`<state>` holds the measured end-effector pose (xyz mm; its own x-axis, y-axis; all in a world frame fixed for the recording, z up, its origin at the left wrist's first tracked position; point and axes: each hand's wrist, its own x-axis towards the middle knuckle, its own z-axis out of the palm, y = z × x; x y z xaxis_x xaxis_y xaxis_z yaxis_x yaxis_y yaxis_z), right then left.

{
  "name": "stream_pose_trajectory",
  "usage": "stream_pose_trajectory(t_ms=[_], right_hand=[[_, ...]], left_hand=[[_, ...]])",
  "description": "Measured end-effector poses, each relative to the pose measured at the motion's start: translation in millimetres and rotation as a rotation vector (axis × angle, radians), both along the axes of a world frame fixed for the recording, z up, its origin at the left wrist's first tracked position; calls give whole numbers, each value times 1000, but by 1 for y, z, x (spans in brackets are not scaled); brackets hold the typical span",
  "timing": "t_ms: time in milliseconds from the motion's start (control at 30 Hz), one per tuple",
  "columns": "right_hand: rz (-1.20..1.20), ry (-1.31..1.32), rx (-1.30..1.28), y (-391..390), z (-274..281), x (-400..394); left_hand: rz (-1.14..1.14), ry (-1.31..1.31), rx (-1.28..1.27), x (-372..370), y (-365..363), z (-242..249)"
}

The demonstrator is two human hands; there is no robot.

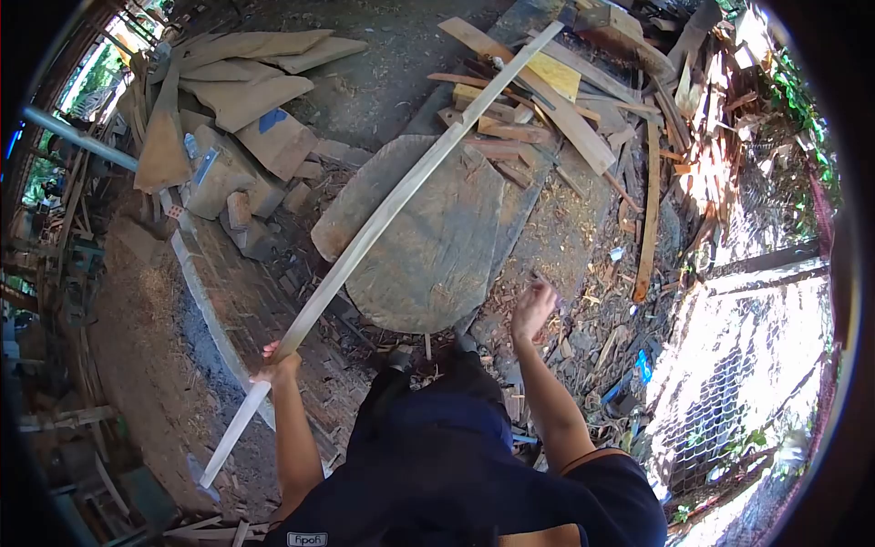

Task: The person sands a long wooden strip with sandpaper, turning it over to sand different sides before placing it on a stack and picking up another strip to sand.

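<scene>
My left hand [276, 362] grips a long pale wooden strip [392, 205] near its lower end. The strip runs diagonally from the lower left up to the scrap pile at the top right and passes over a big rounded wooden slab [437, 255] on the ground. My right hand [533, 307] hangs free beside the slab's right edge, fingers loosely curled, holding nothing. My dark trousers and shoes show below the slab.
Scrap boards and offcuts [565, 100] pile up at the top right. Flat cardboard-like sheets [241, 91] lie top left. A curved concrete edge [205, 301] borders brick paving. Wire fencing [756, 365] stands on the right; sawdust and chips cover the ground.
</scene>
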<state>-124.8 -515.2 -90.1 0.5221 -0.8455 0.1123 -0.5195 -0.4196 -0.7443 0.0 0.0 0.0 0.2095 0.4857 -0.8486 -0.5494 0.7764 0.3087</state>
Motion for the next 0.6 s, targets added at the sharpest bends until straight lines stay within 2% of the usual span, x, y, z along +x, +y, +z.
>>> stream_pose_trajectory(t_ms=[67, 100, 133, 167, 200, 233, 300, 333, 367, 400, 467, 533, 567, 600], right_hand=[[29, 109, -113, 2, -43, -3], [13, 317, -188, -83, -35, -70], [105, 366, -212, -89, -54, -74], [208, 396, -246, -92, -74, -62], [195, 479, -233, -86, -66, -42], [182, 580, -230, -83, -53, -35], [145, 608, -229, -90, -64, -28], [176, 614, -287, -96, -67, -29], [201, 616, -342, -101, -70, -28], [186, 515, -248, -111, -80, -29], [151, 282, -89, -114, -50, -8], [162, 105, -60, -111, -29, 14], [157, 54, 6, -97, 6, 27], [258, -81, -250, -81, 29, 39]], left_hand=[[-84, -43, -59, 2, 7, 28], [-50, 50, -145, -53, -66, -21], [-155, 3, -65, -51, -67, -9], [-248, -54, 19, -45, -71, 2], [-324, -96, 87, -42, -81, 13], [-263, -105, 107, -47, -79, 14], [-508, -136, -111, -56, -71, 10], [-474, -154, -100, -62, -73, 9], [-445, -24, 7, -66, -73, 9], [-413, 108, 112, -68, -69, 11], [-309, 37, 132, -78, -25, 1], [-122, 24, 114, -92, 1, 6], [-78, 17, 109, -96, 8, 4], [-134, -30, 211, -98, 10, -3]])
